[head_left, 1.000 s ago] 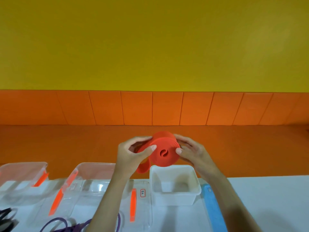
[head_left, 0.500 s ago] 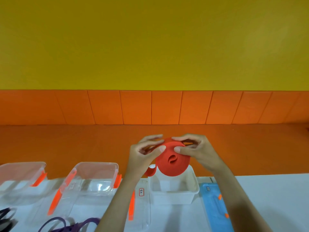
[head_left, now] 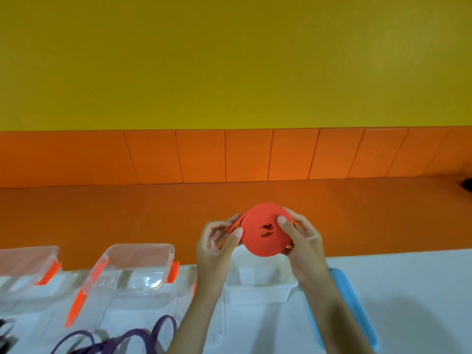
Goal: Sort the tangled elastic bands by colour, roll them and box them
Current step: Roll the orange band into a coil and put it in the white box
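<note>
Tightly rolled red band (head_left: 265,232), flat face forward

Plain yellow wall (head_left: 229,60) above orange panels (head_left: 245,154); flat orange surface (head_left: 115,215) below; white table (head_left: 413,290) nearest

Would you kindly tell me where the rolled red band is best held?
The red roll is probably best pinched across its flat faces, from the sides: thumb on the near face, fingers behind, as the left hand and right hand do. Its wound layers might otherwise slip.
</note>
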Demonstrator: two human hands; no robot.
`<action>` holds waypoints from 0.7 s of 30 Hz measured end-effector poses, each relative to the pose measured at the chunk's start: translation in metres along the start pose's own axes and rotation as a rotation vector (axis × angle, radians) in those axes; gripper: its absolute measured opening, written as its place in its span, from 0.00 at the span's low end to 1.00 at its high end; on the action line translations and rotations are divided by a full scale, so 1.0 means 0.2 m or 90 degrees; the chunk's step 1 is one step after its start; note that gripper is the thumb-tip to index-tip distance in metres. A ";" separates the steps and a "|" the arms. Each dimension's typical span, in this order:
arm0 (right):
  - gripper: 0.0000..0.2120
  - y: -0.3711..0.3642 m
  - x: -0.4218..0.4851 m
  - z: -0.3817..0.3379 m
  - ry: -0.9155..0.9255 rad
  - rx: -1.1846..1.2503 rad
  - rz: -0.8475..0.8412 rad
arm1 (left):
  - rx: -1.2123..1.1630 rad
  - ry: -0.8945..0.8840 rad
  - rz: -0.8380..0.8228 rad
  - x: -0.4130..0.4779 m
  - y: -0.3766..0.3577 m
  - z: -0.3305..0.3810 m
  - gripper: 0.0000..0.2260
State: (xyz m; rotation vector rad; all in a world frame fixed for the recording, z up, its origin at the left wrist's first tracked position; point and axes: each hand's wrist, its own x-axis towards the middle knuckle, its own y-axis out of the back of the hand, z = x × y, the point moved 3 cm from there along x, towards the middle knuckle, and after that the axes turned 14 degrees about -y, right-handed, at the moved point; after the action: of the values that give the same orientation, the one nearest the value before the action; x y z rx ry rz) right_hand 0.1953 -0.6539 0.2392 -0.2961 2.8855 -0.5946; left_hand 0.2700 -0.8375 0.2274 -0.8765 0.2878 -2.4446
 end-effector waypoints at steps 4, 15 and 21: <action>0.20 0.01 -0.01 0.17 -0.052 0.060 0.076 | 0.022 0.086 0.043 -0.12 0.01 -0.12 0.14; 0.04 0.20 0.11 0.50 -0.126 -0.073 0.190 | 0.067 0.290 0.124 -0.28 0.09 -0.44 0.21; 0.05 0.40 0.38 0.64 -0.193 -0.256 0.228 | 0.115 0.388 0.102 -0.19 0.11 -0.75 0.20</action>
State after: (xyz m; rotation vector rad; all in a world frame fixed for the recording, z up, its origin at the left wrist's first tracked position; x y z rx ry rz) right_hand 0.1376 -0.6459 0.0807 0.0780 2.6407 0.0888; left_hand 0.2070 -0.8330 0.0839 -0.0116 0.3270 -2.4780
